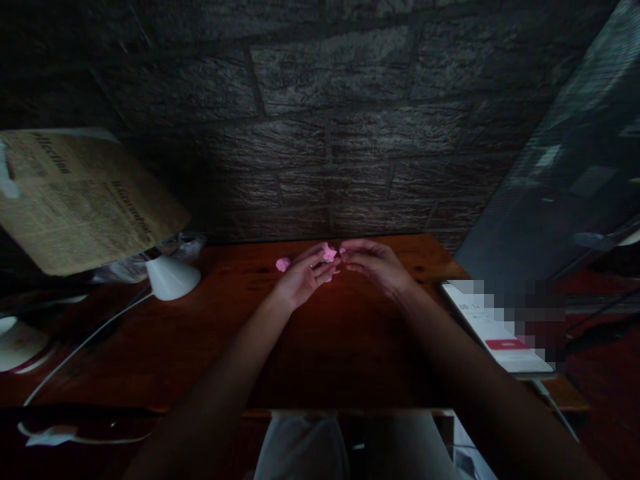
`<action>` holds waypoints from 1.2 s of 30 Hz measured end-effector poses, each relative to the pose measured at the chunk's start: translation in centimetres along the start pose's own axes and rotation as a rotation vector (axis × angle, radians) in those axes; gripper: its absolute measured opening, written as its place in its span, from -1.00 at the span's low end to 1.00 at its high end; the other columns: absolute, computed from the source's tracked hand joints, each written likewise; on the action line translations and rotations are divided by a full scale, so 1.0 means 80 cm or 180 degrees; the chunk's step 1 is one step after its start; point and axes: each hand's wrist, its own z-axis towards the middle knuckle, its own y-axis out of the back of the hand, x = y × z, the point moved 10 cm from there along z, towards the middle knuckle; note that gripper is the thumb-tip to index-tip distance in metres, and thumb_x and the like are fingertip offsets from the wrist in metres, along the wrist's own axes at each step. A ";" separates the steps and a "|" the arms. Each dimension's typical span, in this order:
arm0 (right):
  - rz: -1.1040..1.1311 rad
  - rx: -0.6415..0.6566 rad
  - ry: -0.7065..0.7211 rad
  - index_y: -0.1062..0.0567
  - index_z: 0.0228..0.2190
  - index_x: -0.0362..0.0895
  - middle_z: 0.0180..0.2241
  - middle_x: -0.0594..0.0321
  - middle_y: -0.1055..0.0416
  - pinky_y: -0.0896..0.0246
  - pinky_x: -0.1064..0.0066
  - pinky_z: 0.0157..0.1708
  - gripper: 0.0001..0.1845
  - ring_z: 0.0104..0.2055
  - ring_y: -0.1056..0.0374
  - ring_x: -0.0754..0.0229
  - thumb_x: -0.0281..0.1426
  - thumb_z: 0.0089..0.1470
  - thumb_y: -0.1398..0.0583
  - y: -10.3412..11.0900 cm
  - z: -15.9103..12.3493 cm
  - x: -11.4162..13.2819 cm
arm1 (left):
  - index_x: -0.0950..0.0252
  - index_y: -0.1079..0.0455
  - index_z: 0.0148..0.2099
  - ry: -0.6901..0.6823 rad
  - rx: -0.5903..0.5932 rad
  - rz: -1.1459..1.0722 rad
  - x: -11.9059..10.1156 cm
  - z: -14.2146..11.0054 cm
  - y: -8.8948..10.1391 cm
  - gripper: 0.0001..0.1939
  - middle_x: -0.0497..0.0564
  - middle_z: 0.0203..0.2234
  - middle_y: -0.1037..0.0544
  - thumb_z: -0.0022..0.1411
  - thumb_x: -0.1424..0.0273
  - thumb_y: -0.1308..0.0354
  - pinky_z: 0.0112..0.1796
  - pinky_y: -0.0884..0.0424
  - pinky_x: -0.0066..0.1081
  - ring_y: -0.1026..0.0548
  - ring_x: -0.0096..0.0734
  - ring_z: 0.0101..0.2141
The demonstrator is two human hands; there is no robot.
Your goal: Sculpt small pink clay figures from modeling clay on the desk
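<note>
My left hand [305,275] is closed around a crumpled pink lump [329,253] that looks like modelling clay, holding it at the fingertips above the wooden table. Close beside it, my right hand [373,263] pinches a small pink piece [343,252] between thumb and finger. Whether the two pink pieces touch is too small to tell. Another pink lump [283,265] rests on the table just left of my left hand. A bit of pink also shows under the left fingers, partly hidden by them.
A lamp with a newsprint-patterned shade [90,200] and white base [173,277] stands at the left, its cord trailing off the front. A lit tablet or phone [500,333] lies at the right edge. Behind the wooden table [340,360] rises a dark brick wall [350,133].
</note>
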 end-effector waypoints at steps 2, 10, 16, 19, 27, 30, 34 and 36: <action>-0.0043 0.0039 0.0109 -0.65 -0.36 -0.05 -0.31 0.24 -0.62 -0.46 0.23 -0.14 -0.70 -0.27 -0.52 0.17 -0.35 -0.24 -0.50 -0.002 0.000 0.004 | 0.19 -0.52 0.00 0.0017 -0.0044 -0.0178 -0.002 -0.001 0.000 -0.77 0.08 -0.01 -0.65 0.29 0.42 -0.23 0.07 -0.56 -0.17 -0.61 -0.19 0.04; -0.0373 0.0075 0.0428 -0.66 -0.38 -0.04 -0.32 0.26 -0.62 -0.43 0.23 -0.18 -0.77 -0.27 -0.49 0.16 -0.37 -0.19 -0.47 -0.005 -0.001 0.015 | 0.18 -0.50 0.05 -0.0228 0.0009 -0.0011 -0.009 0.002 0.005 -0.75 0.05 0.05 -0.62 0.33 0.39 -0.24 0.13 -0.53 -0.12 -0.61 -0.21 0.06; -0.0733 0.0011 0.0749 -0.65 -0.39 -0.01 -0.30 0.26 -0.62 -0.44 0.23 -0.21 -0.83 -0.28 -0.49 0.16 -0.34 -0.13 -0.47 -0.008 -0.002 0.020 | 0.15 -0.47 0.11 -0.0319 -0.0085 -0.0281 -0.011 0.002 0.011 -0.67 0.07 0.02 -0.64 0.32 0.48 -0.23 0.13 -0.53 -0.05 -0.63 -0.17 0.02; -0.0938 -0.0098 0.0912 -0.65 -0.41 0.00 -0.33 0.26 -0.62 -0.46 0.21 -0.19 -0.83 -0.29 -0.50 0.15 -0.28 -0.10 -0.47 -0.007 -0.003 0.021 | 0.16 -0.48 0.08 -0.0122 -0.0088 -0.0587 -0.003 0.001 0.009 -0.69 0.03 0.00 -0.65 0.34 0.54 -0.17 0.17 -0.49 -0.09 -0.65 -0.25 -0.01; -0.1291 -0.0150 0.1033 -0.68 -0.29 -0.05 -0.35 0.22 -0.63 -0.49 0.24 -0.26 -0.78 -0.35 -0.52 0.16 -0.20 0.05 -0.39 -0.004 -0.006 0.022 | 0.27 -0.48 0.01 0.0051 -0.0143 -0.1080 0.000 -0.002 0.003 -0.72 0.03 -0.15 -0.69 0.27 0.58 -0.27 0.11 -0.51 -0.19 -0.68 -0.27 -0.13; -0.1133 -0.0131 0.0869 -0.69 -0.27 -0.05 -0.35 0.22 -0.63 -0.51 0.25 -0.28 -0.77 -0.35 -0.52 0.17 -0.20 0.04 -0.40 -0.001 -0.002 0.016 | 0.29 -0.52 -0.07 0.0111 -0.0165 -0.1153 0.003 -0.003 0.002 -0.80 0.05 -0.20 -0.70 0.26 0.57 -0.29 0.08 -0.52 -0.20 -0.68 -0.28 -0.16; -0.0807 -0.0053 0.0743 -0.70 -0.29 -0.03 -0.26 0.22 -0.66 -0.53 0.22 -0.22 -0.76 -0.26 -0.54 0.13 -0.19 -0.02 -0.43 -0.002 0.000 0.012 | 0.28 -0.57 -0.12 0.0032 -0.0215 -0.1021 0.003 -0.002 0.003 -0.79 0.02 -0.25 -0.70 0.18 0.55 -0.38 -0.01 -0.53 -0.33 -0.66 -0.37 -0.20; -0.0694 -0.0067 0.0691 -0.70 -0.30 -0.04 -0.25 0.21 -0.66 -0.53 0.19 -0.16 -0.76 -0.23 -0.55 0.12 -0.20 -0.04 -0.44 -0.001 0.000 0.010 | 0.28 -0.59 -0.13 -0.0031 -0.0279 -0.0884 0.002 -0.002 0.006 -0.76 0.02 -0.26 -0.70 0.12 0.52 -0.43 -0.07 -0.53 -0.39 -0.65 -0.40 -0.20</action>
